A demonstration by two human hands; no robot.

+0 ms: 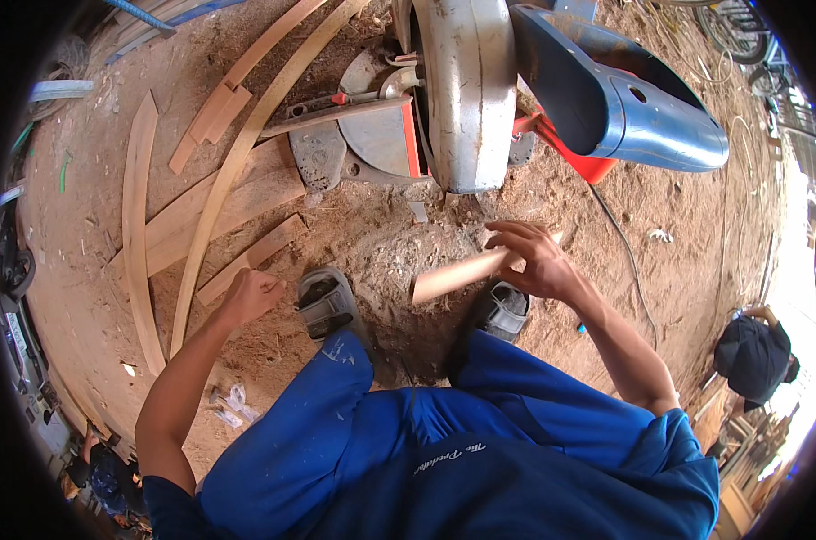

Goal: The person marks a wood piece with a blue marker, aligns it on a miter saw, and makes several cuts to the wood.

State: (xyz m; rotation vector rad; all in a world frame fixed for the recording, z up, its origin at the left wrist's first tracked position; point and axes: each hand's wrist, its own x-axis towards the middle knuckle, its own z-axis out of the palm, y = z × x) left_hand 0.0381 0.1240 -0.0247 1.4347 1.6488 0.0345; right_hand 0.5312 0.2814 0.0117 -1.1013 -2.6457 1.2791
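Note:
My right hand [541, 263] grips a short piece of pale wood [457, 277] from above. It slants over the ground between my feet, one end toward my left foot, the other past my fingers. My left hand [253, 297] is closed with fingers curled, and nothing shows in it. Just beyond it a short board [255, 256] lies on the dirt. In front of my feet stands a cut-off saw with a worn grey metal guard [466, 99]. A wooden strip [336, 117] rests across its base.
Long curved wooden strips [219, 198] and a wider board [219, 211] lie at left. A blue plastic housing [660, 126] and a red part [579, 162] are beside the saw at right. A dark cord [628, 252] trails there. Another person [754, 355] is at far right.

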